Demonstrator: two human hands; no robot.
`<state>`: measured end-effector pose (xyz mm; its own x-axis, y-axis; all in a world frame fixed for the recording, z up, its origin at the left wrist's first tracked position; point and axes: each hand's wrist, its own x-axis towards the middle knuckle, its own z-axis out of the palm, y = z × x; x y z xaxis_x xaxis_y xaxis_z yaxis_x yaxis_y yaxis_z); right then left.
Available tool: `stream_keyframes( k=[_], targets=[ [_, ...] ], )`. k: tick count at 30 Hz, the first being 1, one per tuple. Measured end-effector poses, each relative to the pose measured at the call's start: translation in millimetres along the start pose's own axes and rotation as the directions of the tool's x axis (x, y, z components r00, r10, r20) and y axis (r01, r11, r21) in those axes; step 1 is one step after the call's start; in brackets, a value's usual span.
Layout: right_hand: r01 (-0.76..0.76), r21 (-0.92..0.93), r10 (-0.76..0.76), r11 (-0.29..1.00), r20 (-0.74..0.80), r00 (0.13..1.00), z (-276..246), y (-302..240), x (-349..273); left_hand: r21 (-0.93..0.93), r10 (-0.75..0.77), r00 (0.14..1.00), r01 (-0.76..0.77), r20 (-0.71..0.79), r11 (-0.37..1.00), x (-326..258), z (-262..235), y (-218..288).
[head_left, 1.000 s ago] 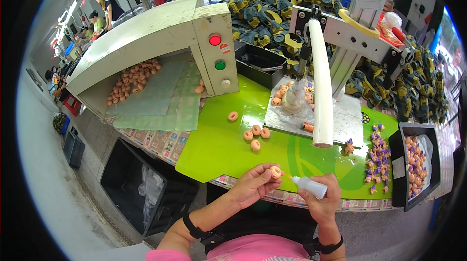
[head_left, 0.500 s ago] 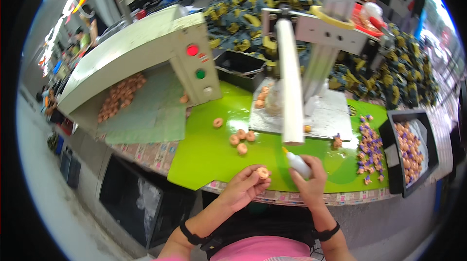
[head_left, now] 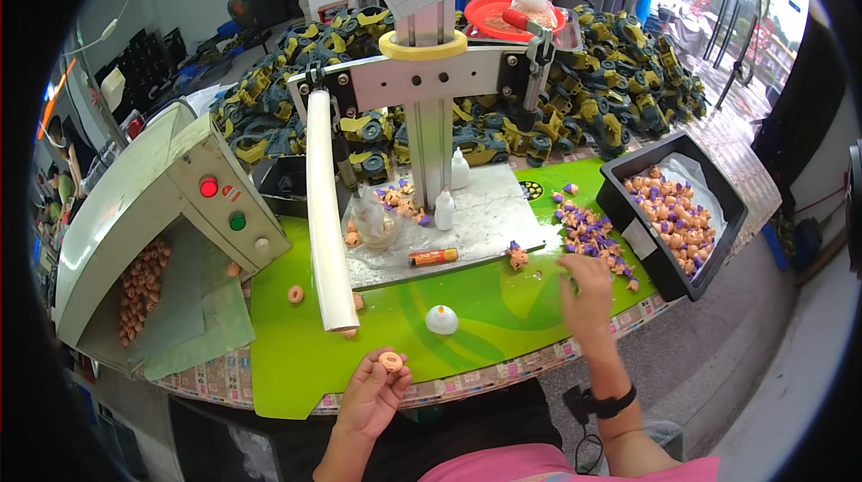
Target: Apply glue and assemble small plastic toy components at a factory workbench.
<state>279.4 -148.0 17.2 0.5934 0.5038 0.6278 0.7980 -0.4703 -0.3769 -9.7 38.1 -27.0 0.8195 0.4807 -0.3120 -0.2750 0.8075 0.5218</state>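
Note:
Between the thumb and fingers of my left hand (head_left: 373, 392) is a round peach-coloured plastic part (head_left: 391, 362), its ring-shaped face turned up. My right hand (head_left: 586, 291) is empty, its fingers apart and slightly curled. It hovers over the green mat (head_left: 485, 347), beside a scatter of small peach-and-purple figure parts (head_left: 594, 232). One such figure part (head_left: 518, 256) sits apart, to the left of that hand. A white squeeze bottle (head_left: 442, 320) with a yellow tip stands on the mat between my hands.
A metal press stand with a long white tube (head_left: 330, 212) rises ahead. On its base plate (head_left: 485, 203) are white bottles and an orange tube (head_left: 433, 256). A black bin (head_left: 736, 230) of parts stands right; a cream machine (head_left: 193, 181) stands left. Toy vehicles (head_left: 620, 78) are heaped behind.
My right hand has let go of the squeeze bottle, which now stands on the mat, and has moved right towards the figure parts. The view has turned right. My left hand keeps its part.

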Motion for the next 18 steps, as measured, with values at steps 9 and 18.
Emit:
stream_keyframes(
  k=[9,18],
  targets=[
    [-0.313,-0.429,0.467,0.847,0.322,0.824,10.0,38.6,30.5,0.007,-0.009,1.0,0.009,0.012,1.0,3.9,2.2,0.0],
    [-0.425,0.473,0.158,0.772,0.506,0.848,-10.2,-20.4,-5.9,0.061,-0.026,0.999,0.023,0.044,0.998,-6.5,11.6,-3.6]
  ],
)
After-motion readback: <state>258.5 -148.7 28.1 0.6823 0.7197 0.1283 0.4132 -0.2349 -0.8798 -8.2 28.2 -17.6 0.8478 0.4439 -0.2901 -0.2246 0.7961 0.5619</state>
